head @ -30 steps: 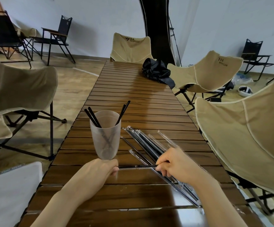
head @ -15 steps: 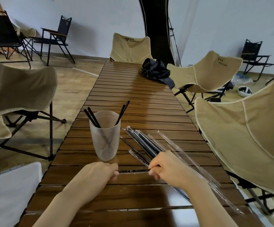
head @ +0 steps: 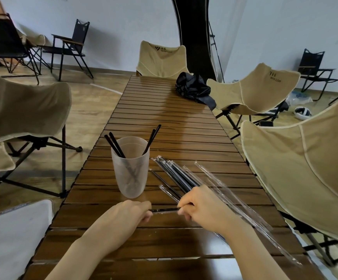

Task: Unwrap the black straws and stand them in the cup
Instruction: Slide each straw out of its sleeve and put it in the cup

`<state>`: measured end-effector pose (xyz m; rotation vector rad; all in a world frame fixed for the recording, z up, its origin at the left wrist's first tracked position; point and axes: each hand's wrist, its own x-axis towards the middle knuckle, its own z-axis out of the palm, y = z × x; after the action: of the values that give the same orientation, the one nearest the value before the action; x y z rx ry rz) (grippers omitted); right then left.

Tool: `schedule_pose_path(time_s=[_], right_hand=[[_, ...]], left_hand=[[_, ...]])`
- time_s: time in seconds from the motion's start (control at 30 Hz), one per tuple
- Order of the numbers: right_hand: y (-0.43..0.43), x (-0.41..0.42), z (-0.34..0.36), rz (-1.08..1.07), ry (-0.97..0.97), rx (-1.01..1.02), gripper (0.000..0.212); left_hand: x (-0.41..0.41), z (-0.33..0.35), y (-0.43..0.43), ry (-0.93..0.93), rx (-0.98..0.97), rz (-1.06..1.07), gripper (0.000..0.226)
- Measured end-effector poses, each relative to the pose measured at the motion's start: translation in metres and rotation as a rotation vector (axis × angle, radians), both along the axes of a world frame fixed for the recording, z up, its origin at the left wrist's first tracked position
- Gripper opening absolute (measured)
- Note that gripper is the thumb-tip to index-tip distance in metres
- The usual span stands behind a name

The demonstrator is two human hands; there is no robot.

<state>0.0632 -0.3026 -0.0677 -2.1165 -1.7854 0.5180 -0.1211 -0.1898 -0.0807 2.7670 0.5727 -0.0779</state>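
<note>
While between left hand (head: 130,215), right hand (head: 203,207) — straw (head: 165,209)

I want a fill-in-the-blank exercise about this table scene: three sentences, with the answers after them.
1. The frosted cup holds ____ unwrapped black straws.
2. The pile of wrapped straws lies to the ____ of the cup.
3. The left hand and the right hand hold one straw stretched ____ them.
Answers: four; right; between.

Beige camp chairs (head: 271,87), black bag (head: 192,87)
</note>
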Motion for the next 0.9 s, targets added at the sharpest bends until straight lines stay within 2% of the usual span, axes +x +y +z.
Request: schedule_pose_path(time_s=[0.2,0.77,0.9], right_hand=[[0.001,-0.003,-0.002,0.01,-0.011,0.008,0.05],[0.002,-0.012,-0.007,0.047,-0.035,0.034,0.053],[0.007,-0.007,0.0,0.037,-0.015,0.041,0.043]], left_hand=[[0.005,0.007,-0.003,0.075,-0.007,-0.023,0.006],[0.015,-0.008,-0.002,0.076,-0.031,-0.009,0.008],[0.008,-0.004,0.001,-0.105,-0.06,0.046,0.021]])
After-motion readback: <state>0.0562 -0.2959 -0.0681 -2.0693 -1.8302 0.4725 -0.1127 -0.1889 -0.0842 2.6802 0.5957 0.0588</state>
